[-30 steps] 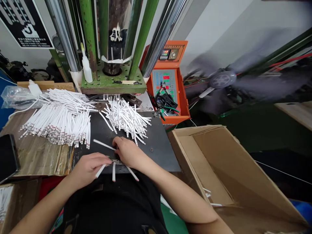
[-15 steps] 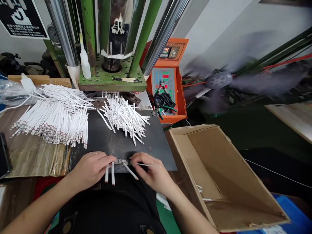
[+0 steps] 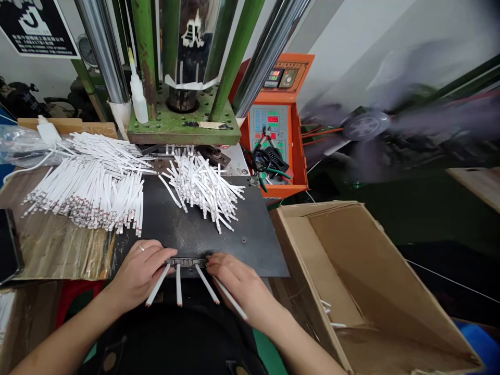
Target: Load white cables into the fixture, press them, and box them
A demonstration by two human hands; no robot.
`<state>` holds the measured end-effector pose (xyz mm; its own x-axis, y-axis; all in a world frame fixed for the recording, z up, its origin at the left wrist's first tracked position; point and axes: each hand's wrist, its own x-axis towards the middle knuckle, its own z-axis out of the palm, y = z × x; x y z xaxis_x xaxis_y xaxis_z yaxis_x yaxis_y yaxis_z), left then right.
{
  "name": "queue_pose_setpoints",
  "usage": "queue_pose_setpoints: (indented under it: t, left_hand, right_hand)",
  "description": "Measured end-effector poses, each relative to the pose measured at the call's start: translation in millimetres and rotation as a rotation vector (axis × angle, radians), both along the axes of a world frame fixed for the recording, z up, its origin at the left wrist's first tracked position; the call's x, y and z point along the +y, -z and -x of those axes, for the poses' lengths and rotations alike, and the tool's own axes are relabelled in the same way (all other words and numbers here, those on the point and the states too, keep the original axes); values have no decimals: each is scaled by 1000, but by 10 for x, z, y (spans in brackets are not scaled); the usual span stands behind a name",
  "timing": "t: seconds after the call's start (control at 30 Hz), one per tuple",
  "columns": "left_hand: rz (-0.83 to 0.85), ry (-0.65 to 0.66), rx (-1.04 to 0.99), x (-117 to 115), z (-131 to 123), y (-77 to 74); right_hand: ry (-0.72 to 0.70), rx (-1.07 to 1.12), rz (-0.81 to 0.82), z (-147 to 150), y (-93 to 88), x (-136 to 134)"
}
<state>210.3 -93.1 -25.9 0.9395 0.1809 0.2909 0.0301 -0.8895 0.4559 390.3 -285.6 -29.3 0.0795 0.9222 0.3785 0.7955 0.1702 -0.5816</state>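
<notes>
A narrow, slotted metal bar (image 3: 186,261) lies at the near edge of the dark metal plate. My left hand (image 3: 142,271) grips its left end, fingers closed, a ring on one of them. At the other end my right hand (image 3: 236,284) is closed on the bar, its fingertips partly hidden. Several flat white strips stick out of the slots towards me: a left strip (image 3: 157,286) by my left hand, a straight strip (image 3: 178,286), a slanted strip (image 3: 208,285), and a right strip (image 3: 231,298) lying across my right hand.
Two piles of white strips, a large left pile (image 3: 89,192) and a smaller pile (image 3: 207,187), lie beyond my hands. Behind stands a green press (image 3: 183,136) beside an orange control box (image 3: 300,156). An open cardboard box (image 3: 336,224) stands right, a phone (image 3: 8,245) left. A fan (image 3: 367,125) spins.
My right hand has turned over the bar's end, and its strip now points down towards me. The left strip has swung outward. The view has shifted slightly.
</notes>
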Motion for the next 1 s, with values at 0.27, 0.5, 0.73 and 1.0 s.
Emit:
queue_pose_setpoints:
  t: [0.27, 0.5, 0.73, 1.0]
  left_hand:
    - [-48, -32, 15, 96, 213, -103]
    - [-429, -166, 249, 483, 227, -167]
    - [-298, -70, 325, 295, -74, -86]
    - [-320, -256, 528, 337, -177, -124]
  right_hand:
    - [-111, 25, 60, -41, -43, 259]
    - [-151, 146, 220, -516, -278, 441]
    - [-122, -8, 255, -266, -181, 935]
    - [-82, -21, 288, -32, 112, 1093]
